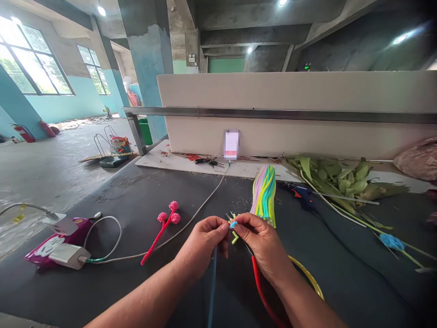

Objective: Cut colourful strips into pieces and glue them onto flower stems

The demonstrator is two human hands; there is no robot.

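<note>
Between my two hands a small fuzzy blue piece [233, 224], which looks like twisted pipe cleaner, is pinched at the fingertips. My left hand [208, 239] is closed on its left side, and a long blue strand [213, 287] hangs below that hand. From the right, my right hand [261, 243] grips the same piece between thumb and forefinger. Short yellow-green bits [235, 237] show just behind the fingertips. Under my right hand and forearm lie a curved red handle [261, 291] and a curved yellow one [309, 274]; what they belong to is partly hidden.
Beyond my hands lies a bundle of pastel pipe cleaners [264, 191]. Left are a pink flower stem [160, 234] and a purple power strip [77, 228] with chargers. A phone [231, 145] leans against the back board. Right are a glue gun [303, 197] and green leaves [341, 177].
</note>
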